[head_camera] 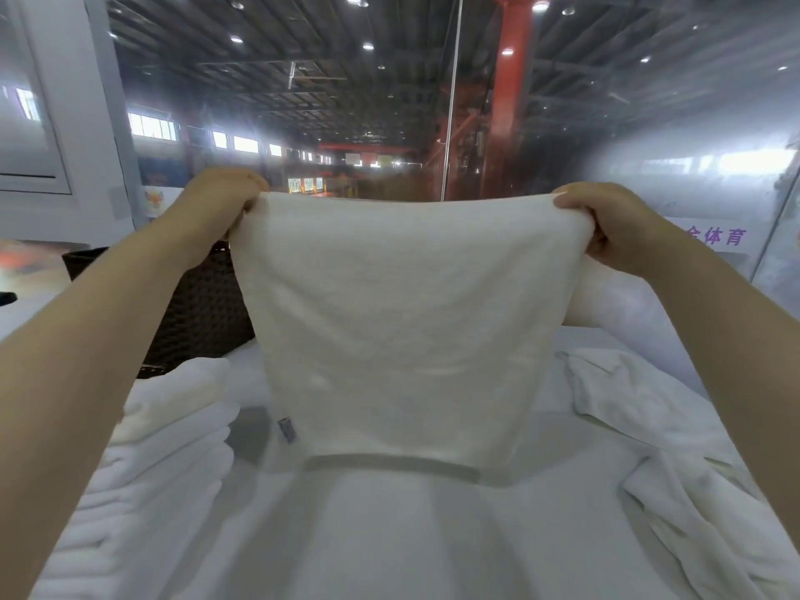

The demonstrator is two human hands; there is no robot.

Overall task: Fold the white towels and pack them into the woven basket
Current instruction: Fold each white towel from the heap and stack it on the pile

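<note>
Both hands are holding one white towel up by its top corners, spread flat.

Head view: left hand point(220, 201) and right hand point(606, 227) are each pinching a top corner of the white towel point(389, 322), fingers curled over the hem, so its top edge is running side to side between them and its length is hanging toward the table point(389, 534). The woven basket point(199, 305) is sitting to the left, nearer the left hand, behind a folded stack point(164, 426). Loose towels point(649, 409) are lying right. A small grey tag point(286, 430) is unreadable; purple characters on a sign point(714, 236) are partly readable as "体育".
</note>
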